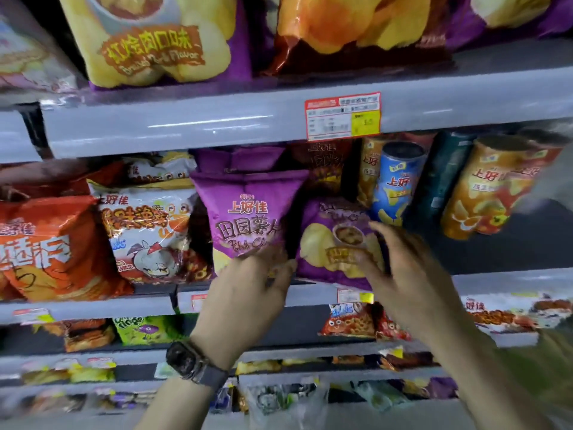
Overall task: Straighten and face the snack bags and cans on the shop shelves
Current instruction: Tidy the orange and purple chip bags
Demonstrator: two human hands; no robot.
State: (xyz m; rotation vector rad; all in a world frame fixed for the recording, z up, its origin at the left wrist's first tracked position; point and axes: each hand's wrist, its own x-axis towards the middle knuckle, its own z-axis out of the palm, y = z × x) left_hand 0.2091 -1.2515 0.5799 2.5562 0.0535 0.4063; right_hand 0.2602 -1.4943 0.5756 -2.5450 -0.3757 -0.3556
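Left hand [248, 293] grips lower edge of upright purple foil crisp bag [248, 209], frame centre, on grey shelf [511, 280]. Right hand [412, 274], fingers spread loose, touches slumped purple bag [335, 243] beside it. Step: facing bags. Next, probably: stand slumped one upright.

The upright chip bag [248, 212] stands on the middle shelf [93, 308]. Left of it sits the cartoon snack bag [145, 231]. Just right of it leans the tilted chip bag [335, 240], and the cans [398, 181] stand further right. The price tag [342, 116] hangs above and to its right. The left hand [248, 293] holds its bottom edge, and the right hand [409, 274] lies before the tilted chip bag.
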